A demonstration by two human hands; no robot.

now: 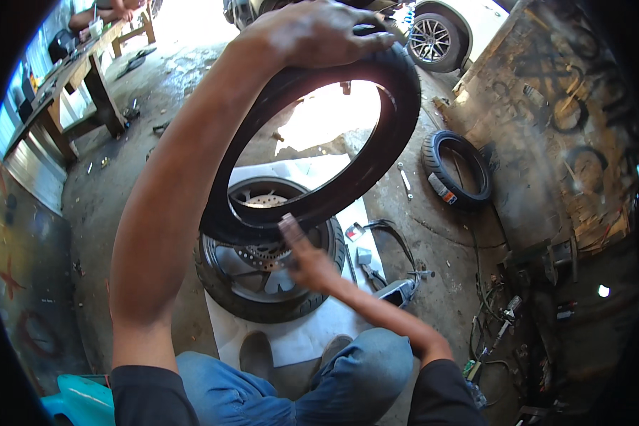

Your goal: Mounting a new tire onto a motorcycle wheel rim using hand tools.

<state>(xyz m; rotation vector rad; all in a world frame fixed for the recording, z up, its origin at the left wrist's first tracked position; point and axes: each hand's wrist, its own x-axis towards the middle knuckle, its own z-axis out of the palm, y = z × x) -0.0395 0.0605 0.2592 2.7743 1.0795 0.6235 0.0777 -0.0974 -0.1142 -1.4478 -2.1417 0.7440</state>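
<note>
From where I stand, the loose tyre [366, 174] is up in the air, tilted over the wheel [234, 278] that lies flat on a white sheet [224, 342] in front of the person's shoes. The left hand [321, 37] reaches across the top of it, palm down, its fingers bent over the upper edge and gripping the rubber. The right hand [311, 266] is down at the near edge, fingers stretched out and not closed round anything. They point up at the bottom of the ring, but blur keeps me from telling whether they press on it or only come close.

I'd reckon this tyre has some weight, though one arm seems able to bear it. The rubber looks thick and springy: it should flex a little under a squeeze, yet hold its ring. Nothing about it seems fragile. The tread ought to give a sure grip, while the smooth inner side, where I see a sheen, may be slicker. Best hold, to my mind, is at two opposite places, fingers hooked over the edge and palm on the tread; held only at the top, it would likely swing.
</note>
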